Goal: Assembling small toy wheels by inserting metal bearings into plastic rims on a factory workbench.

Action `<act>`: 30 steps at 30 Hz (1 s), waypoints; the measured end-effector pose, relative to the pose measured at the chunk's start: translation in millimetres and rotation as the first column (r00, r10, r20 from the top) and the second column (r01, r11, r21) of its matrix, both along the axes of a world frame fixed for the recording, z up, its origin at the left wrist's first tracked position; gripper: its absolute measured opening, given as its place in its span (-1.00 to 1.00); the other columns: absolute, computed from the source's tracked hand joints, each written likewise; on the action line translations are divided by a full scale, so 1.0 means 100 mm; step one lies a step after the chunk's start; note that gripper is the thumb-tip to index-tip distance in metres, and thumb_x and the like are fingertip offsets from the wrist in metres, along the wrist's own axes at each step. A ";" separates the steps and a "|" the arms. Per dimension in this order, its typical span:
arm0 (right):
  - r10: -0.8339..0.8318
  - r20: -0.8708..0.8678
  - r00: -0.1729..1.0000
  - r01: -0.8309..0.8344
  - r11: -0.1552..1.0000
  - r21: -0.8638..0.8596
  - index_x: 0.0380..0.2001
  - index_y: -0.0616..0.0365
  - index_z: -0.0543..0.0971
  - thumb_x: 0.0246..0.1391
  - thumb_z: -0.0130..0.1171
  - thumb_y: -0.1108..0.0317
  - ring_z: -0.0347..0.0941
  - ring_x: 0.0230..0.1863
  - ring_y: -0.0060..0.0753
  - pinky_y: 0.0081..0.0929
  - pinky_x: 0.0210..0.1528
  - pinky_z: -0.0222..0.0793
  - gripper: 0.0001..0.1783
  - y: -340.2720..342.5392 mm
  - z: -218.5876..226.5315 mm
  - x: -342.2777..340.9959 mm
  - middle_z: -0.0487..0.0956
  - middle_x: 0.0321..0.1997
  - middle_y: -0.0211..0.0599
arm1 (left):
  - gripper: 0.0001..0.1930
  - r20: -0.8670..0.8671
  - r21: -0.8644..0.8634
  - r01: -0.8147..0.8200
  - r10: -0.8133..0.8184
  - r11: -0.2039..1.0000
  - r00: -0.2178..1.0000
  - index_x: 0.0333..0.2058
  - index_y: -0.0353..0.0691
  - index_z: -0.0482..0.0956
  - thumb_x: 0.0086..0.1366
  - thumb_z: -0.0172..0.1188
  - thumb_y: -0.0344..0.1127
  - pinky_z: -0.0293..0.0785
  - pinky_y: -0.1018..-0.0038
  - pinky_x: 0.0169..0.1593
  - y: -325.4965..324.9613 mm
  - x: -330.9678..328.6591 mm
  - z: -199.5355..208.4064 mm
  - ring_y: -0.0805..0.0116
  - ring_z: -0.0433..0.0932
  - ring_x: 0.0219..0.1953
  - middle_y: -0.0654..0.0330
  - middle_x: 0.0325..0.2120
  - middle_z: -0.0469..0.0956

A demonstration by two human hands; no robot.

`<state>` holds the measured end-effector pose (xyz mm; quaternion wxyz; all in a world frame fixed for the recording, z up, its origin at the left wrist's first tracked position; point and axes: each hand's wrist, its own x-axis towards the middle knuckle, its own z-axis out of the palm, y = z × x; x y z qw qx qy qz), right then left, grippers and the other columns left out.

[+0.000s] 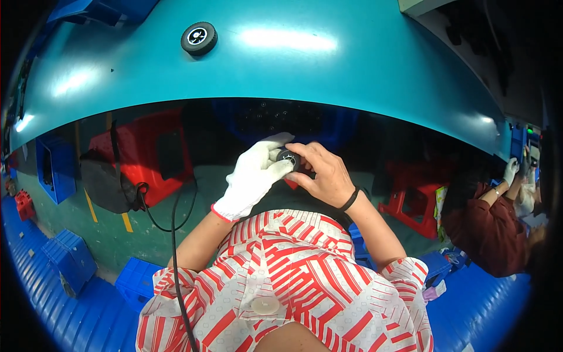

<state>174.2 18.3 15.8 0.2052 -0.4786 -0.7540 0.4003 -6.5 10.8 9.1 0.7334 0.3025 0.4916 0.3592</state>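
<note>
In front of my chest, just short of the table's near edge, both hands hold a small black wheel (pixel 287 157) with a pale, shiny centre. My left hand (pixel 252 176), in a white glove, grips it from the left, thumb across its front. Bare and with a black band at the wrist, my right hand (pixel 325 173) pinches its right side between thumb and fingers. Part of the wheel is hidden by the fingers. Farther off, a black wheel (pixel 199 39) with a silver-and-black hub lies on the teal table (pixel 328 70).
Beneath the table edge sits a blue bin (pixel 337 126) of dark parts. A red stool (pixel 152 152), a black bag (pixel 105 185) and a blue crate (pixel 56 167) stand left. A black cable (pixel 175 246) hangs by my left arm. A co-worker (pixel 492 229) works at right.
</note>
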 end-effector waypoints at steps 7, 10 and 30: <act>-0.103 -0.006 0.995 0.102 0.973 0.206 -0.08 0.12 0.49 -0.32 0.42 0.42 0.45 -0.43 -0.36 -0.55 -0.40 0.43 -0.40 -0.01 -0.02 -0.07 0.46 -0.35 -0.26 | -0.50 0.032 0.023 -0.053 0.052 0.998 0.998 0.10 -0.43 0.28 0.18 0.17 -0.51 0.49 0.58 -0.15 -0.06 0.05 0.01 0.43 0.54 -0.22 0.03 -0.21 0.53; -0.039 -0.041 0.998 0.048 0.968 0.245 -0.15 0.16 0.52 -0.35 0.44 0.42 0.47 -0.43 -0.36 -0.55 -0.42 0.44 -0.45 -0.02 -0.10 -0.06 0.47 -0.34 -0.24 | -0.47 -0.111 0.044 0.058 -0.052 0.997 0.992 0.13 -0.42 0.26 0.18 0.16 -0.51 0.48 0.59 -0.16 -0.04 0.02 0.04 0.45 0.53 -0.24 0.05 -0.23 0.53; 0.133 -0.135 0.982 -0.116 0.985 0.129 -0.19 0.12 0.49 -0.36 0.46 0.32 0.43 -0.25 -0.22 -0.43 -0.28 0.41 -0.44 0.02 -0.15 0.02 0.45 -0.26 -0.25 | -0.44 -0.376 -0.022 0.410 -0.387 0.912 0.842 0.05 -0.41 0.35 0.06 0.29 -0.39 0.42 0.60 -0.28 0.13 -0.07 0.15 0.48 0.47 -0.34 0.13 -0.31 0.50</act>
